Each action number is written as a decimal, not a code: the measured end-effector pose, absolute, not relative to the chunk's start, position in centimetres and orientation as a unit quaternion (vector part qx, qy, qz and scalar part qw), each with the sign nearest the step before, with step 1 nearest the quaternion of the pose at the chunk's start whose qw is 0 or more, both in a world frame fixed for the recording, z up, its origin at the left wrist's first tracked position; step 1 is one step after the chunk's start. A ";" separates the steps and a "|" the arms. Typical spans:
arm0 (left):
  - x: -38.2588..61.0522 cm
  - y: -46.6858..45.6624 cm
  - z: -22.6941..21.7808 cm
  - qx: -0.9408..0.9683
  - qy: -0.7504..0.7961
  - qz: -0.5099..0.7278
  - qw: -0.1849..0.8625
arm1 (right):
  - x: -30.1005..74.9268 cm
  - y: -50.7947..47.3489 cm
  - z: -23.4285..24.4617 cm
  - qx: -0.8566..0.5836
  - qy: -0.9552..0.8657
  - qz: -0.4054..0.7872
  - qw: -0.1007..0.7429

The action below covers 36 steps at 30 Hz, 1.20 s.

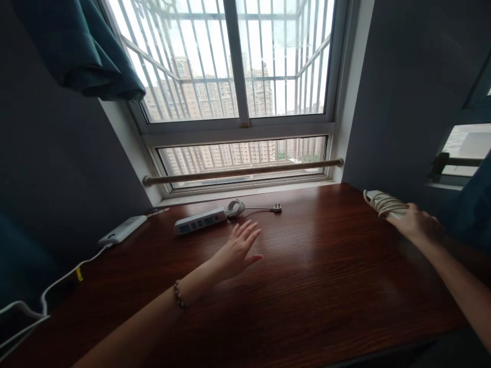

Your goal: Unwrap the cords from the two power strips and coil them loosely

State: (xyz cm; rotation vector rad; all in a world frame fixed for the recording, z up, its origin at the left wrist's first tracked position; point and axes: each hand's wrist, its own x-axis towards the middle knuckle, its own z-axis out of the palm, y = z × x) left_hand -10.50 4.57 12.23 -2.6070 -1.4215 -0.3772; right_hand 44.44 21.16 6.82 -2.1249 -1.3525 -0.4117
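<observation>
Desk (307, 291): 1 plug (277, 207), 1 cord-wrapped strip (384, 204) in right hand (416, 225)

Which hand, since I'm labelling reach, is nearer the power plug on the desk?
Left. The left hand is closer to the camera and slightly left of the power plug; the right hand is far to the plug's right, holding a cord-wrapped white object.

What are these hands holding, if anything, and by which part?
The right hand grips a white, cord-wrapped bar by its near end; the left hand holds nothing.
</observation>
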 end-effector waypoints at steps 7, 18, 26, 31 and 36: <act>-5.1 6.8 17.0 -0.851 -0.425 -0.285 -0.115 | 28.0 17.1 17.0 -0.699 -0.517 -0.155 0.469; -3.7 11.5 23.5 -0.567 -0.413 -0.617 -0.357 | 5.2 13.6 21.7 -0.479 -0.608 -0.149 0.616; -8.4 11.7 24.6 -0.544 -0.337 -0.686 -0.345 | 0.8 13.2 20.4 -0.412 -0.629 -0.068 0.655; -9.3 11.8 25.0 -0.512 -0.282 -0.733 -0.349 | 0.5 11.7 20.0 -0.315 -0.667 0.029 0.674; -11.8 12.2 25.2 -0.497 -0.292 -0.716 -0.395 | 1.7 10.8 20.4 -0.135 -0.698 0.127 0.691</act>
